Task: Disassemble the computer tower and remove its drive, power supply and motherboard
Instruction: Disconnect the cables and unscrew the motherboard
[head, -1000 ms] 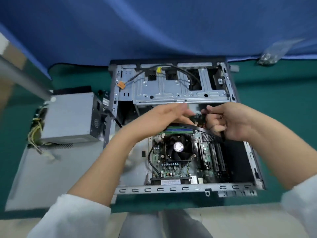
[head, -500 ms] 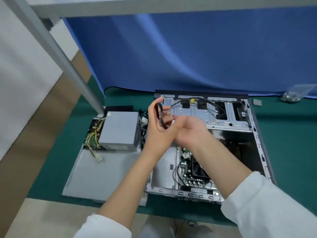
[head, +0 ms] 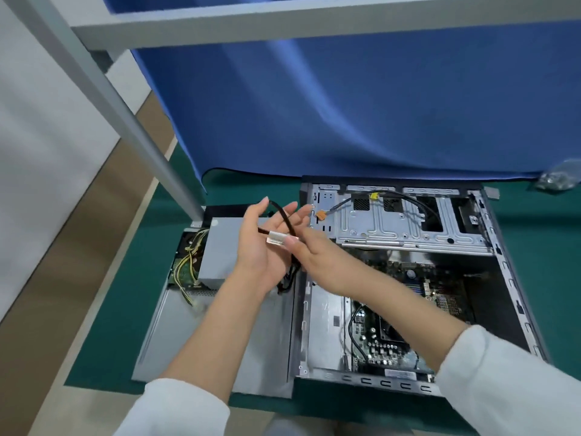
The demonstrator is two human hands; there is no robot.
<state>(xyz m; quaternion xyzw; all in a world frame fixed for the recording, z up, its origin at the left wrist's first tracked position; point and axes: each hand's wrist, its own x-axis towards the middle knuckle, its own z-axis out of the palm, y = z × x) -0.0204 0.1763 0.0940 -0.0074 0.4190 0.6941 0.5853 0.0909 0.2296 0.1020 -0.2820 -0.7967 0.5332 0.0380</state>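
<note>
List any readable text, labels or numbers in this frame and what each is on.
None can be read.
White tag on the black cable: printed lines, too blurred.
White sticker at the motherboard's near edge: too small.
Chips on the motherboard: markings not legible.
Power supply: no text visible on its bare grey face.

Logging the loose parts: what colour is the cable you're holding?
Black cable with a white label, clearest in the head view.
</note>
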